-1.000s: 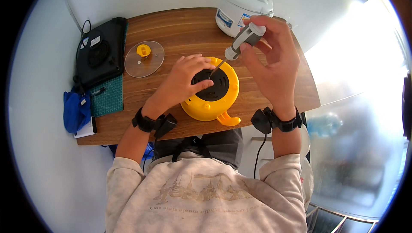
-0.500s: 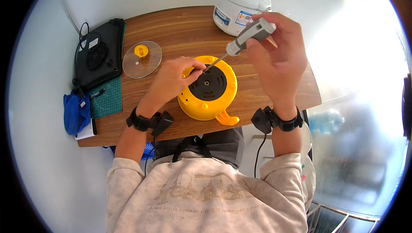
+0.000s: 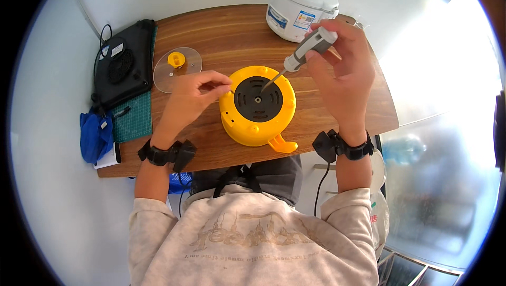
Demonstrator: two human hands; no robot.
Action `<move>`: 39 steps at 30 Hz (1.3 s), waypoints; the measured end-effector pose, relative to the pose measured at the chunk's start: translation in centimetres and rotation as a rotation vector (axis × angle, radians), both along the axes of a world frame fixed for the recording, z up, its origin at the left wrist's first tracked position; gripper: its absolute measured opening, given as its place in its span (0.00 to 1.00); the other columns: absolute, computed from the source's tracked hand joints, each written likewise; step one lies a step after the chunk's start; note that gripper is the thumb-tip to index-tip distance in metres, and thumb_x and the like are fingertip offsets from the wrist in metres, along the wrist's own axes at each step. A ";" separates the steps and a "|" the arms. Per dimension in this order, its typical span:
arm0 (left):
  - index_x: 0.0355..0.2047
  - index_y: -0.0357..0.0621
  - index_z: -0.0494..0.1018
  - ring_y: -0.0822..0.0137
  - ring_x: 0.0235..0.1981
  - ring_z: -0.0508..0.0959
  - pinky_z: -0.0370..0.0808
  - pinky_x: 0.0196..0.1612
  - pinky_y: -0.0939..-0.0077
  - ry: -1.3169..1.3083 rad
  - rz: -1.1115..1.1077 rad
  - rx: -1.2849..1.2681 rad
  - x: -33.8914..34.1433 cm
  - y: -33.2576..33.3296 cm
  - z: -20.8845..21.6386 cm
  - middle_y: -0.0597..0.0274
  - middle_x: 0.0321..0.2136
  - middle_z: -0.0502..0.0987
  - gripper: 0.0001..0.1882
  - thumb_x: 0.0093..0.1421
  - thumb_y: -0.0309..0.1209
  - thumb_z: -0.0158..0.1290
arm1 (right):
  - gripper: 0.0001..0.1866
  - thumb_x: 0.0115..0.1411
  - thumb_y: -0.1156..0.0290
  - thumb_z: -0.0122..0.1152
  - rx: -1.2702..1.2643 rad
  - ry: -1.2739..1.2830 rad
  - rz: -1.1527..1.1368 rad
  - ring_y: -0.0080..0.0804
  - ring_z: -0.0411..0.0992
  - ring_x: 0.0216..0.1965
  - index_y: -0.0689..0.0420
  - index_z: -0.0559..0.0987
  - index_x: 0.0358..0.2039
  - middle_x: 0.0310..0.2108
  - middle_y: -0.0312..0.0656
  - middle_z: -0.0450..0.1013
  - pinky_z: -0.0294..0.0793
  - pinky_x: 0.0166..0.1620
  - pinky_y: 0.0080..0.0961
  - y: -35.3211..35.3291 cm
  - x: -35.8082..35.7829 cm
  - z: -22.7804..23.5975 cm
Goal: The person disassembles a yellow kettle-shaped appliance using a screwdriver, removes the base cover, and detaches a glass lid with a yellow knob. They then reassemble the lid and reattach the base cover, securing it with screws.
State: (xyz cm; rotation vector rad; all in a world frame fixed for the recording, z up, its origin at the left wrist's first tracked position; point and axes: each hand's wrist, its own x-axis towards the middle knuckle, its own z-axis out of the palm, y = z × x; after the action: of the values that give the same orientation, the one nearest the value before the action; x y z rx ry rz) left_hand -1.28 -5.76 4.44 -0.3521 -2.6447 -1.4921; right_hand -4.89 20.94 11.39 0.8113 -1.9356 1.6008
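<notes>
A yellow electric pot (image 3: 240, 130) lies upside down on the table, its round black vented base (image 3: 268, 108) facing up and its handle (image 3: 283, 144) toward me at the right. My right hand (image 3: 345, 65) grips a grey-and-white screwdriver (image 3: 308, 49). The shaft slants down to the left, with its tip over the black base near the centre; whether it touches cannot be told. My left hand (image 3: 192, 96) is at the pot's left rim, thumb and fingertips pinched together. A tiny dark speck shows at those fingertips, too small to name.
A clear lid with a yellow knob (image 3: 176, 60) rests at the left. Beyond it are a black appliance (image 3: 124, 65), a green cutting mat (image 3: 134, 122) and a blue cloth bag (image 3: 96, 136). A white rice cooker (image 3: 300, 4) stands at the back of the wooden table (image 3: 221, 33).
My left hand has drawn back left, from the black base to the pot's rim. The screwdriver, still in my right hand, has its tip slightly farther right, apart from the left fingers.
</notes>
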 end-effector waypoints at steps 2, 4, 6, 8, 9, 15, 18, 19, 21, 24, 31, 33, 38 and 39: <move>0.43 0.41 0.83 0.65 0.40 0.84 0.80 0.47 0.77 0.051 -0.058 -0.087 -0.5 1.0 0.0 0.58 0.39 0.85 0.10 0.63 0.30 0.61 | 0.21 0.55 0.85 0.63 -0.030 0.018 -0.001 0.26 0.79 0.44 0.58 0.76 0.51 0.42 0.41 0.78 0.81 0.52 0.27 0.1 0.0 0.2; 0.43 0.41 0.83 0.63 0.39 0.84 0.80 0.46 0.76 0.049 -0.097 -0.143 -1.0 2.0 0.1 0.57 0.39 0.85 0.10 0.63 0.30 0.61 | 0.22 0.56 0.85 0.62 -0.053 0.009 0.008 0.26 0.78 0.45 0.59 0.75 0.51 0.44 0.41 0.77 0.80 0.53 0.27 0.5 0.1 0.2; 0.44 0.42 0.83 0.61 0.39 0.84 0.80 0.45 0.75 0.070 -0.138 -0.200 -1.4 2.7 0.2 0.56 0.39 0.85 0.10 0.63 0.30 0.60 | 0.22 0.56 0.86 0.62 -0.071 0.013 0.012 0.26 0.78 0.45 0.59 0.74 0.52 0.45 0.41 0.77 0.80 0.53 0.28 0.8 0.2 0.1; 0.44 0.43 0.83 0.60 0.39 0.84 0.80 0.44 0.75 0.113 -0.182 -0.259 -1.8 3.1 0.1 0.56 0.39 0.85 0.10 0.63 0.30 0.60 | 0.22 0.57 0.86 0.62 -0.083 0.029 0.014 0.26 0.78 0.46 0.60 0.74 0.52 0.47 0.42 0.76 0.80 0.54 0.28 1.2 0.1 0.0; 0.44 0.43 0.83 0.60 0.39 0.83 0.80 0.44 0.75 0.100 -0.190 -0.269 -1.9 3.3 0.1 0.56 0.40 0.84 0.10 0.63 0.30 0.60 | 0.22 0.57 0.86 0.62 -0.083 0.028 0.013 0.26 0.78 0.46 0.60 0.74 0.52 0.47 0.42 0.76 0.79 0.54 0.28 1.3 0.2 0.0; 0.43 0.44 0.83 0.61 0.40 0.82 0.79 0.45 0.75 0.144 -0.228 -0.340 -2.1 3.8 -0.4 0.56 0.40 0.83 0.09 0.63 0.29 0.59 | 0.22 0.57 0.86 0.62 -0.085 0.013 0.001 0.26 0.77 0.46 0.61 0.73 0.52 0.47 0.42 0.76 0.79 0.54 0.29 1.9 0.4 0.1; 0.42 0.43 0.83 0.60 0.40 0.82 0.79 0.45 0.74 0.148 -0.227 -0.340 -2.1 4.0 -0.5 0.56 0.39 0.82 0.08 0.63 0.29 0.58 | 0.22 0.57 0.86 0.62 -0.076 0.014 -0.006 0.26 0.77 0.46 0.61 0.73 0.53 0.46 0.42 0.76 0.79 0.55 0.28 2.1 0.4 0.0; 0.41 0.43 0.83 0.60 0.40 0.82 0.79 0.45 0.73 0.150 -0.231 -0.343 -2.2 4.1 -0.4 0.56 0.39 0.82 0.08 0.63 0.29 0.58 | 0.22 0.57 0.86 0.62 -0.074 0.015 -0.005 0.26 0.77 0.46 0.61 0.73 0.53 0.46 0.42 0.76 0.79 0.55 0.28 2.2 0.5 0.0; 0.40 0.43 0.83 0.59 0.40 0.82 0.78 0.45 0.72 0.155 -0.239 -0.341 -2.2 4.2 -0.3 0.56 0.38 0.83 0.08 0.63 0.29 0.58 | 0.22 0.57 0.85 0.62 -0.075 0.016 -0.007 0.26 0.77 0.46 0.61 0.74 0.53 0.46 0.41 0.76 0.79 0.55 0.28 2.2 0.5 -0.1; 0.39 0.42 0.83 0.59 0.39 0.82 0.78 0.45 0.71 0.159 -0.247 -0.324 -2.2 4.3 -0.1 0.55 0.38 0.83 0.08 0.62 0.29 0.59 | 0.22 0.57 0.85 0.62 -0.083 0.014 -0.012 0.26 0.77 0.46 0.61 0.74 0.53 0.45 0.41 0.76 0.79 0.55 0.28 2.3 0.5 -0.2; 0.41 0.42 0.83 0.59 0.38 0.83 0.79 0.44 0.73 0.179 -0.242 -0.319 -2.2 4.3 -0.6 0.55 0.38 0.83 0.08 0.62 0.28 0.59 | 0.22 0.57 0.84 0.63 -0.071 0.010 -0.024 0.26 0.78 0.46 0.60 0.74 0.53 0.47 0.41 0.76 0.79 0.55 0.28 2.7 0.6 -0.3; 0.41 0.43 0.83 0.60 0.38 0.83 0.80 0.43 0.74 0.184 -0.243 -0.326 -2.2 4.2 -0.8 0.55 0.38 0.83 0.08 0.63 0.29 0.59 | 0.22 0.57 0.84 0.63 -0.069 0.013 -0.026 0.26 0.78 0.46 0.60 0.74 0.53 0.47 0.41 0.76 0.79 0.55 0.28 2.7 0.6 -0.3; 0.44 0.44 0.83 0.61 0.38 0.84 0.81 0.44 0.76 0.169 -0.249 -0.328 -2.2 4.0 -0.8 0.55 0.39 0.84 0.10 0.62 0.29 0.61 | 0.22 0.57 0.84 0.63 -0.047 0.023 -0.031 0.26 0.78 0.46 0.59 0.74 0.53 0.47 0.41 0.76 0.79 0.54 0.28 2.9 0.6 -0.3; 0.43 0.44 0.84 0.60 0.39 0.84 0.80 0.45 0.75 0.151 -0.249 -0.309 -2.2 4.0 -0.6 0.55 0.39 0.84 0.10 0.62 0.29 0.60 | 0.22 0.57 0.84 0.63 -0.048 0.019 -0.028 0.26 0.78 0.46 0.59 0.74 0.53 0.47 0.41 0.76 0.79 0.54 0.28 2.9 0.6 -0.3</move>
State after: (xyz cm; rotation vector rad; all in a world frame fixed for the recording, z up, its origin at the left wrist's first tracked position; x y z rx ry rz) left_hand -3.43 -1.78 3.80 -0.8100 -2.7849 -1.0511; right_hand -4.30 23.89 11.07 0.7740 -1.8805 1.6109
